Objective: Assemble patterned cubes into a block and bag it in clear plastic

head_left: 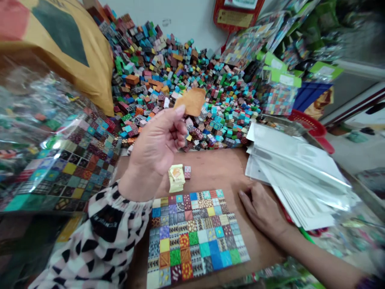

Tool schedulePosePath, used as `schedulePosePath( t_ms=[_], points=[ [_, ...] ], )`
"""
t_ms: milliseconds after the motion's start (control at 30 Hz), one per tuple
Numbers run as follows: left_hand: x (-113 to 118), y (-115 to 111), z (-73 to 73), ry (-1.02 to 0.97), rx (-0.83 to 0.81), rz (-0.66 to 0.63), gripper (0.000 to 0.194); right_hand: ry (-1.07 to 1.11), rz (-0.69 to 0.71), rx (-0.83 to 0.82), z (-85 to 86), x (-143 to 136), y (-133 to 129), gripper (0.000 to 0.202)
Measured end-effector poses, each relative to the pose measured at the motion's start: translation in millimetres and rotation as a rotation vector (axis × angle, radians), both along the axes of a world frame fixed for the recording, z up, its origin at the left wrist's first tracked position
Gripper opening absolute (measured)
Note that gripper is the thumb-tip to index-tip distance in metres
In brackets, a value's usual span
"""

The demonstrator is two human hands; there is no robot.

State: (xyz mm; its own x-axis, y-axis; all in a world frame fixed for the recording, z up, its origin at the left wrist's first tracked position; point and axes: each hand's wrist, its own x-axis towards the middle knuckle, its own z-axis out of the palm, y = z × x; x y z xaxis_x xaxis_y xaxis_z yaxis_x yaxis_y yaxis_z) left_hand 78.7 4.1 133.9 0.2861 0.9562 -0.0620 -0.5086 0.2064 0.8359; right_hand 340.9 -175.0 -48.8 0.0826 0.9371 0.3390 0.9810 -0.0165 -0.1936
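My left hand [159, 140], in a black-and-white patterned sleeve, is raised over the table. Its thumb and fingers pinch a thin, flat, golden-tan cracker-like piece [194, 102]. Below it on the wooden table lie a small yellow snack wrapper [176, 178] and a single printed cube [187, 172]. My right hand [263, 206] rests on the table, thumb apart and fingers loosely bent, with nothing visible in it. Just left of that hand is a flat rectangular layout of colourful patterned cubes [195, 237], packed edge to edge.
A big heap of loose cubes [180, 72] rises against the wall. White sheets and clear plastic bags [297, 176] lie on the right. At left are a plastic-wrapped block of cubes [78, 160] and a yellow sack [66, 48]. A red basket [309, 122] stands at far right.
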Motion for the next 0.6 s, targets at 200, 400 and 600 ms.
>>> schedulePosePath(
  t_ms=[200,400,600],
  points=[
    [-3.0,3.5,1.4,0.013,0.04,0.018,0.036,0.012,-0.051,-0.048,6.2,-2.2,-1.0,0.022],
    [-3.2,2.7,0.8,0.016,0.103,-0.001,0.033,0.034,-0.093,-0.05,6.0,-2.9,-2.8,0.022],
    [-5.0,3.3,1.6,-0.005,0.115,0.001,0.031,0.045,-0.058,-0.052,8.5,-5.0,-6.0,0.021]
  ],
)
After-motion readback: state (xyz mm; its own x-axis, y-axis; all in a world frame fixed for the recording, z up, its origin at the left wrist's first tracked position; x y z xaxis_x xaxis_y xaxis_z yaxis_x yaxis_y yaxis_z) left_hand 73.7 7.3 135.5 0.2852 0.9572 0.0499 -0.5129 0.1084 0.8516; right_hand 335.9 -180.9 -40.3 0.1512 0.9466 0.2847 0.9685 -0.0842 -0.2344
